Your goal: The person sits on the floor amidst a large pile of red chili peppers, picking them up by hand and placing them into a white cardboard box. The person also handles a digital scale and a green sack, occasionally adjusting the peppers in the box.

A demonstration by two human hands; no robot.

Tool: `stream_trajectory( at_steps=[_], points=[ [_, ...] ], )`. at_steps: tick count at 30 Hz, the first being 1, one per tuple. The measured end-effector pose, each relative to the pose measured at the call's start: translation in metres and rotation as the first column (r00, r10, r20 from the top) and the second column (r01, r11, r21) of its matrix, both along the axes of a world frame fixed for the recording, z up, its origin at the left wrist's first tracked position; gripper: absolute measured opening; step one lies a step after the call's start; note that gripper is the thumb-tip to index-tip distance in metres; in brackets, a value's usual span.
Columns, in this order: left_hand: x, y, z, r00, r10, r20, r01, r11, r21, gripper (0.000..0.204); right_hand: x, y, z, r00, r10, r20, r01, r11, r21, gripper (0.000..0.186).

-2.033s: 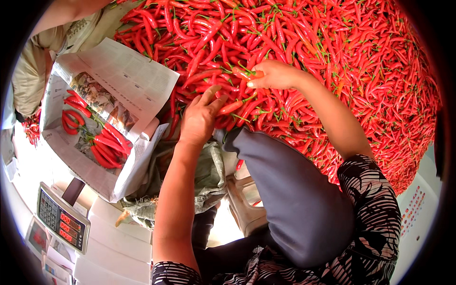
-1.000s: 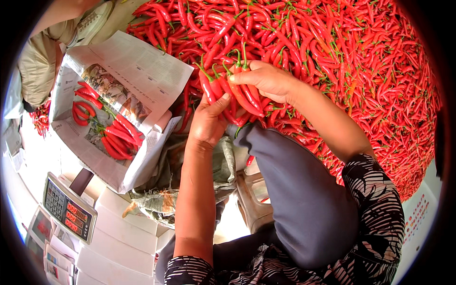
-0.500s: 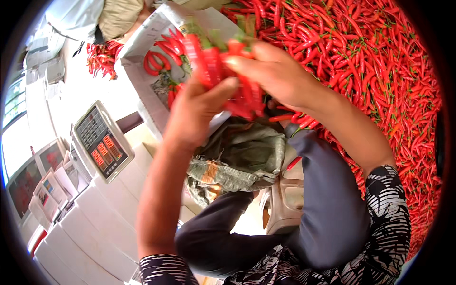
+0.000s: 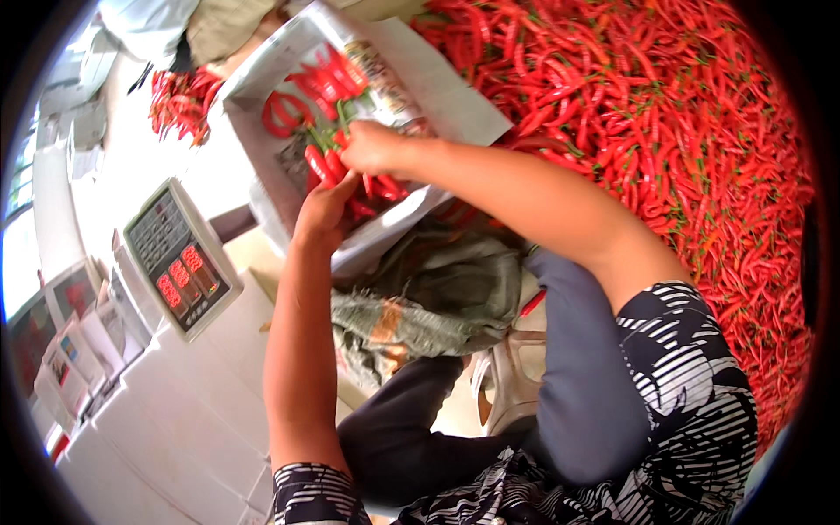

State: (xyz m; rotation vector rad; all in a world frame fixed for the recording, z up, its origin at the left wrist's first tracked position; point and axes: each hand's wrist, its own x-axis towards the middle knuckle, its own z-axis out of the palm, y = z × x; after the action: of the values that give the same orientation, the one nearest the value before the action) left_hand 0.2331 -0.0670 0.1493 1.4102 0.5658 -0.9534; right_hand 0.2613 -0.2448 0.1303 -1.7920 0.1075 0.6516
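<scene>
A paper-lined box [image 4: 262, 197] stands in front of me with red chili peppers [image 4: 325, 74] lying in it. Both my hands are down inside it, close together at its near part. My left hand [image 4: 322, 213] is closed on a bunch of red chili peppers [image 4: 322, 166], with red tips and green stems showing past the fingers. From the right, my right hand [image 4: 374, 149] reaches over the same bunch, its fingers curled round the stem side. Part of the bunch is hidden by the hands.
A big heap of red chili peppers [image 4: 700, 175] fills the right side. Below the box hangs an open green woven sack [image 4: 437, 289]. A digital scale [image 4: 182, 262] is at the left, near a smaller pepper pile [image 4: 182, 105]. Beneath me is a beige plastic stool [image 4: 516, 385].
Both hands have moved down and left with the bunch of peppers, from above the box's near edge into the box. The box's right paper flap now shows.
</scene>
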Motion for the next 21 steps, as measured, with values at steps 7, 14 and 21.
stream_trajectory(
  at_steps=[7, 14, 21],
  points=[
    [0.009, 0.021, -0.050, 0.977, -0.207, 0.044, 0.181, 0.926, 0.330, 0.024, -0.019, 0.013, -0.011, 0.941, -0.099, 0.325, 0.170, 0.965, -0.198, 0.040],
    [0.019, 0.023, 0.015, 0.504, -0.854, -0.132, 0.309, 0.035, 0.950, 0.039, 0.007, 0.125, -0.073, 0.933, 0.001, 0.359, 0.208, 0.813, -0.543, 0.057],
    [0.003, 0.031, 0.024, 0.333, -0.941, -0.059, 0.322, 0.055, 0.945, 0.045, -0.026, 0.088, 0.005, 0.758, 0.493, 0.427, 0.177, 0.475, -0.862, 0.036]
  ],
)
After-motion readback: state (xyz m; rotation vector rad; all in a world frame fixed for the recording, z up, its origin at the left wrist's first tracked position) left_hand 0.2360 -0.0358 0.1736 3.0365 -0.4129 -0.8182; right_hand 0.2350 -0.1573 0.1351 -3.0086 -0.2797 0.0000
